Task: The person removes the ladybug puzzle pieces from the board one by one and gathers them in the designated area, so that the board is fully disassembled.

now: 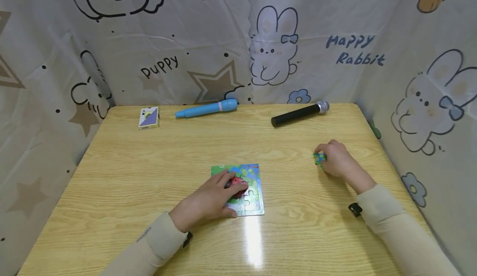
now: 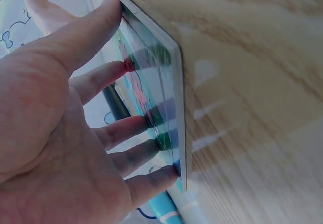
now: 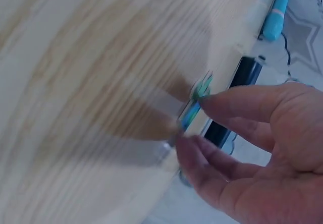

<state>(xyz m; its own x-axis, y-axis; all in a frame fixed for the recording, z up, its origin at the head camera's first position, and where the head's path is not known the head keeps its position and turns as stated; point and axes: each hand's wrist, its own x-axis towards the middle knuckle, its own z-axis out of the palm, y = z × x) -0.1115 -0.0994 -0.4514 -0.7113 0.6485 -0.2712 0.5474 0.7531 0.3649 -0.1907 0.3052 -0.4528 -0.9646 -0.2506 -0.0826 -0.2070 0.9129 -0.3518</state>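
A colourful jigsaw board point(image 1: 250, 196) lies flat near the middle front of the wooden table point(image 1: 123, 176). My left hand point(image 1: 214, 197) rests on it with straight fingers spread over its left half; the left wrist view shows the fingertips point(image 2: 132, 63) pressing on the puzzle board point(image 2: 161, 82). Off to the right, my right hand point(image 1: 334, 160) pinches a small green and blue puzzle piece point(image 1: 319, 158) just above the tabletop. In the blurred right wrist view the puzzle piece point(image 3: 196, 103) sits between thumb and fingers of that hand point(image 3: 252, 148).
At the back of the table lie a card box point(image 1: 148, 118), a blue pen-shaped stick point(image 1: 207, 109) and a black microphone point(image 1: 299, 114). Cartoon-printed cloth point(image 1: 261, 40) walls in the table at the back and on both sides.
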